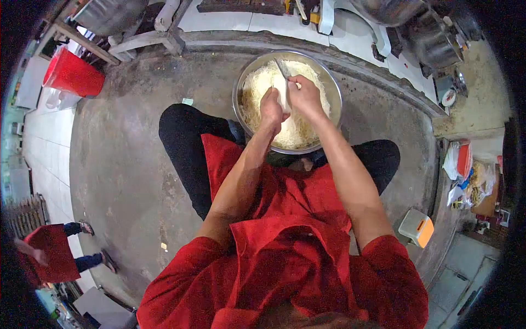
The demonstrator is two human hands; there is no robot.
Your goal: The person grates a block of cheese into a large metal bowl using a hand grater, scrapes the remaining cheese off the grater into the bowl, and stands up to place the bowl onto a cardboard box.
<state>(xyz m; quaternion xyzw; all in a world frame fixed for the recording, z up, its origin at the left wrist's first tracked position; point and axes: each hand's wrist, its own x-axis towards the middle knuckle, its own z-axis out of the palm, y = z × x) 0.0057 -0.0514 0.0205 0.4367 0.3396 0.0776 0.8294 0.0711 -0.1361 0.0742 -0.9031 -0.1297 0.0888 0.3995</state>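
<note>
A wide metal basin (pixel 236 104) sits on the floor in front of my crossed legs, filled with fine, pale yellowish-white shreds (pixel 301 134). Over the middle of it, my left hand (pixel 272 108) is wrapped round a long, whitish, peeled piece (pixel 281 90) that looks like a vegetable or fruit; its exact kind I cannot make out. Closed on a knife, my right hand (pixel 304 97) is right beside that piece. The knife's thin blade (pixel 280 67) points up and away to the left, against or very near the piece. Its handle is hidden in my fingers.
Behind the basin runs a raised tiled ledge (pixel 219 21) with metal pots (pixel 435 49). A red bucket (pixel 74 72) stands at the far left. Another person in a red apron (pixel 53 253) is at lower left. A white-and-orange container (pixel 416 227) stands on the floor at right.
</note>
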